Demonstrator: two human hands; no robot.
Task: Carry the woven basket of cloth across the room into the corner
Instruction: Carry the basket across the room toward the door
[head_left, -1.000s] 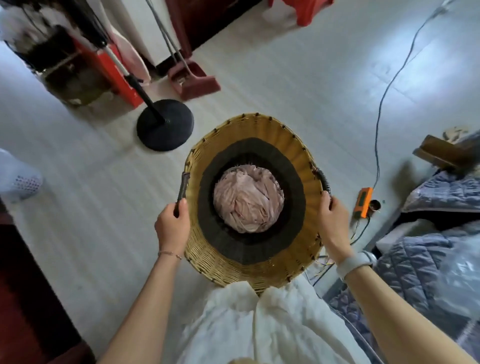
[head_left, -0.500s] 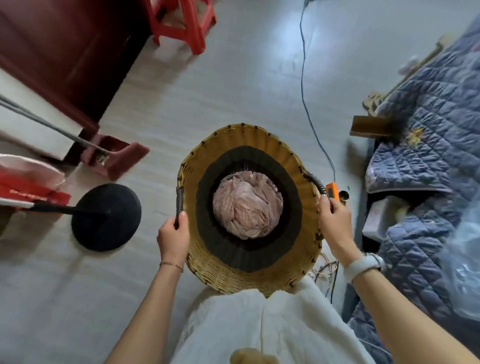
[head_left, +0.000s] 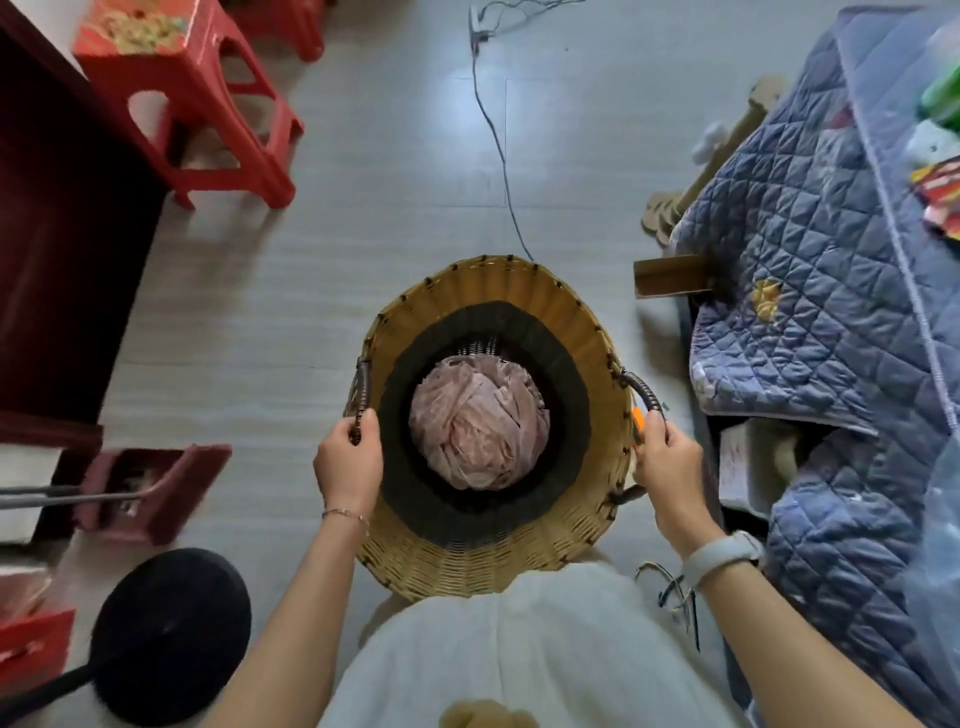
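A round woven basket (head_left: 498, 291) with a tan rim and a dark inner band hangs in front of me, lifted off the grey floor. A bundle of pale pink cloth (head_left: 478, 426) lies at its bottom. My left hand (head_left: 347, 460) is closed around the dark handle on the basket's left side. My right hand (head_left: 667, 462) grips the black handle on the right side; a white band sits on that wrist. My white garment hides the basket's near wall.
A bed with a blue quilt (head_left: 821, 260) fills the right side. Red plastic stools (head_left: 192, 104) and dark wooden furniture (head_left: 57, 249) stand at the left. A black round stand base (head_left: 171, 634) and a dark red dustpan (head_left: 156, 488) lie lower left. A thin cable (head_left: 493, 130) runs along the floor ahead.
The view has swung right as I walk with the basket: the stand base and dustpan slid to the lower left, the red stools and the bed came closer. Both hands keep their grip.
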